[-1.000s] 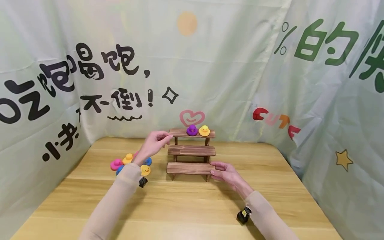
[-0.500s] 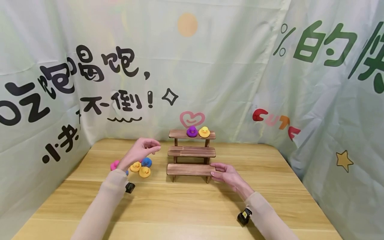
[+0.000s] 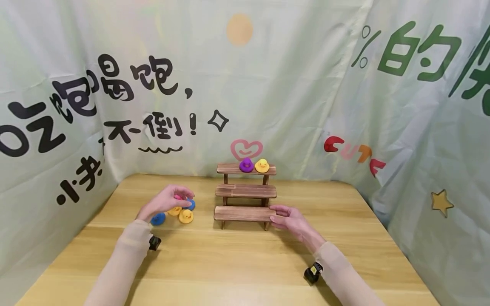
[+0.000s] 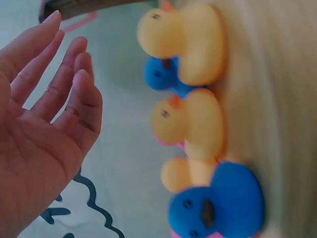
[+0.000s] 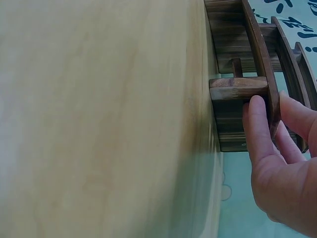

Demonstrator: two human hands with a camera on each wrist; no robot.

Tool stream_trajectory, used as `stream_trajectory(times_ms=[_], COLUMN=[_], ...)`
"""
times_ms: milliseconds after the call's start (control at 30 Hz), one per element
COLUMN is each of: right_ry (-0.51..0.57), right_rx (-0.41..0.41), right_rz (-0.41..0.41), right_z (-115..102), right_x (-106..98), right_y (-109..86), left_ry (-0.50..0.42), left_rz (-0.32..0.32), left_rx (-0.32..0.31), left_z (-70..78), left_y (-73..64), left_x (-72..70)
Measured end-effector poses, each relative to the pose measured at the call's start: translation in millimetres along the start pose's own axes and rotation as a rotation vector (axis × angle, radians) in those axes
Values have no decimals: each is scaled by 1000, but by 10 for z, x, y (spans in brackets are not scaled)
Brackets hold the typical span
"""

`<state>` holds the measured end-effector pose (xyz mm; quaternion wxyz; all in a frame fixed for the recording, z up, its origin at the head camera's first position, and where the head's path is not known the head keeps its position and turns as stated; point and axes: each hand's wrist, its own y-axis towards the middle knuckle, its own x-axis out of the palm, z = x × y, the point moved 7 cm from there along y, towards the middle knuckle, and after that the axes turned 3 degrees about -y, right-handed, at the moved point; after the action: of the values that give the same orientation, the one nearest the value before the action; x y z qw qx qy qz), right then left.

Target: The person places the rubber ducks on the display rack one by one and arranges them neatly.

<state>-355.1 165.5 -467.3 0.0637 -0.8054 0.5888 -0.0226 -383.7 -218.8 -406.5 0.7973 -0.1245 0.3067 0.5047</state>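
Note:
My left hand (image 3: 166,201) hovers over a cluster of rubber ducks left of the stand, its fingers loosely bent and holding nothing. In the left wrist view, a yellow duck (image 4: 203,44) and a blue duck (image 4: 237,203) sit apart from the palm, with more yellow, blue and pink ones between or behind them. A three-tier wooden display stand (image 3: 245,213) stands mid-table. My right hand (image 3: 292,222) pinches the right end of its lowest board, thumb and fingers on opposite faces in the right wrist view. On the top tier sit a purple duck (image 3: 246,165) and a yellow duck (image 3: 262,165).
The wooden table (image 3: 245,263) runs back to a printed cloth backdrop (image 3: 291,85) that also hangs along both sides. Small black cameras are strapped at both wrists. Nearest me in the duck cluster are a blue duck (image 3: 158,219) and a yellow duck (image 3: 186,216).
My left hand has drawn back from beside the top tier, moving left and down to above the duck cluster. My right hand keeps its hold on the lowest board.

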Motion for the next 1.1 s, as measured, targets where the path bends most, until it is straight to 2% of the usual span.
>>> stream_trajectory(times_ms=[200, 300, 467, 867, 1100], right_ry=[-15, -14, -17, -20, -17], right_rx=[12, 9, 9, -9, -8], right_rz=[3, 11, 10, 3, -6], right_z=[-12, 0, 23, -16, -24], right_x=[-20, -29, -25, -27, -11], right_y=[8, 20, 24, 3, -7], left_ry=[15, 41, 12, 37, 52], left_rz=[-82, -95, -130, -166, -150], left_rx=[-10, 2, 7, -43, -130], left_z=[-115, -165, -204, -187, -263], left_y=[-67, -87, -100, -42, -62], left_x=[60, 95, 165, 215, 221])
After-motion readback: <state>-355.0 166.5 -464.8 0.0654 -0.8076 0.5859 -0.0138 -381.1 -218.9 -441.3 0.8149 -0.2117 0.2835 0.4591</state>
